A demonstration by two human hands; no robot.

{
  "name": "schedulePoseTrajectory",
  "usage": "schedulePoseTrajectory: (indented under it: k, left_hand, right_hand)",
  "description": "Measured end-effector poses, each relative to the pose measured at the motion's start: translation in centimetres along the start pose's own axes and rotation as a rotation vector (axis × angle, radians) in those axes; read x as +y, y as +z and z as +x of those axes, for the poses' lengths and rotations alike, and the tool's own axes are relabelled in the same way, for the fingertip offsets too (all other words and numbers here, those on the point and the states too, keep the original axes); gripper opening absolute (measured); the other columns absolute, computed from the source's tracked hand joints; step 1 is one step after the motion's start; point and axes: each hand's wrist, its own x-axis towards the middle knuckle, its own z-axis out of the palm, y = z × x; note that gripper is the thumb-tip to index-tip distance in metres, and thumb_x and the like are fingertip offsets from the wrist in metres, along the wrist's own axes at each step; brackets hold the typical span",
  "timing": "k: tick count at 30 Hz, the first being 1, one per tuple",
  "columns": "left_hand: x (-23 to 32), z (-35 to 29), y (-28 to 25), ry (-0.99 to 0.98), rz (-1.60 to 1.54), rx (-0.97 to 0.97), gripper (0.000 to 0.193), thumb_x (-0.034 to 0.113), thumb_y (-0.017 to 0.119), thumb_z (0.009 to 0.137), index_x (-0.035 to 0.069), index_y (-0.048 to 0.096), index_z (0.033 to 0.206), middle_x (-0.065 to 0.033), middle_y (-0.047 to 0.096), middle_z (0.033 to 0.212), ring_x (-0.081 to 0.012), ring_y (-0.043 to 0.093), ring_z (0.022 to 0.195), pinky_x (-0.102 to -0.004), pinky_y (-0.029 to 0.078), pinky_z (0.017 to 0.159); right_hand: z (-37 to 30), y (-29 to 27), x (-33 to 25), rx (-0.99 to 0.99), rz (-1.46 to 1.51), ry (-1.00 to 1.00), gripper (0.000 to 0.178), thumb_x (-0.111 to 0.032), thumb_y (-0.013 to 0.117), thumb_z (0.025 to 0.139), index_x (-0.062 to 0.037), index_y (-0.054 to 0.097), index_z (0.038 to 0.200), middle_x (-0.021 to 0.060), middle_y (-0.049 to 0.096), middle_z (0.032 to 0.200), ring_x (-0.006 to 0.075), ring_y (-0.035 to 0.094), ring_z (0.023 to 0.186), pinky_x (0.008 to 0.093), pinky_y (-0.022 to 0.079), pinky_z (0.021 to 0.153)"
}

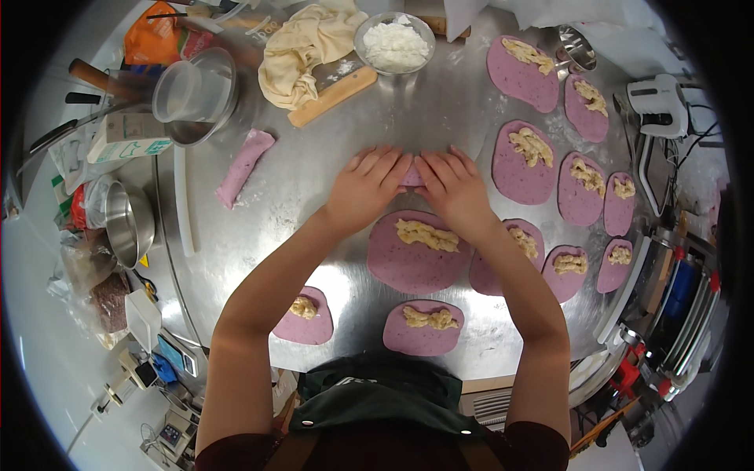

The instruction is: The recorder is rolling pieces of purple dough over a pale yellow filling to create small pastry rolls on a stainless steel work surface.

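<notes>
Two hands press down on one small purple dough piece (411, 174) in the middle of the shiny metal table (330, 149). The left hand (366, 185) and the right hand (455, 188) lie flat and side by side, with fingers stretched out over the dough, so only a little bit of purple peeks out between them. It looks like a rolled-up piece, but the hands hide most of it. Just below the hands sits a big flat purple dough oval (415, 259) with pale yellow filling (427, 234) on top. Two more flat pieces with filling lie near the table's front edge. Many more purple ovals with filling are spread out to the right. A finished purple roll (243, 166) lies by itself to the left. Farther back are a wooden rolling pin (333, 96), a cream cloth (308, 49) and a bowl of white flour (394, 42). A clear plastic cup (188, 91) and metal bowls (126, 224) stand at the left side.
</notes>
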Motion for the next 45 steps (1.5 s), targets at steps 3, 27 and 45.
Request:
schedulePoseTrajectory:
  k: [3, 27, 45]
  left_hand:
    - [0.3, -0.8, 0.1, 0.039, 0.062, 0.053, 0.055, 0.025, 0.071, 0.076, 0.004, 0.057, 0.125, -0.0092, 0.055, 0.128, -0.026, 0.052, 0.119, -0.0422, 0.042, 0.1]
    - [1.8, 0.4, -1.6, -0.051, 0.002, -0.008, 0.064, 0.026, 0.073, 0.073, 0.002, 0.052, 0.129, -0.0126, 0.054, 0.129, -0.0281, 0.05, 0.122, -0.0459, 0.037, 0.106]
    - [2.0, -1.3, -2.1, -0.097, -0.243, -0.057, 0.049, 0.012, 0.071, 0.074, 0.005, 0.058, 0.121, -0.0082, 0.059, 0.116, -0.0288, 0.055, 0.109, -0.0469, 0.039, 0.101]
  right_hand:
    - [-0.7, -0.2, -0.2, 0.026, -0.136, -0.092, 0.047, -0.024, 0.069, 0.077, -0.0028, 0.06, 0.119, 0.0127, 0.058, 0.12, 0.0268, 0.054, 0.113, 0.0472, 0.04, 0.103]
    - [-0.2, -1.9, -1.6, 0.04, 0.138, 0.103, 0.048, -0.019, 0.072, 0.075, -0.0016, 0.06, 0.119, 0.0124, 0.059, 0.121, 0.0285, 0.056, 0.11, 0.0492, 0.04, 0.103]
    - [-1.7, -3.8, -1.5, 0.058, 0.288, 0.179, 0.056, -0.015, 0.076, 0.07, -0.0027, 0.058, 0.122, 0.0125, 0.059, 0.115, 0.0329, 0.057, 0.103, 0.0506, 0.041, 0.1]
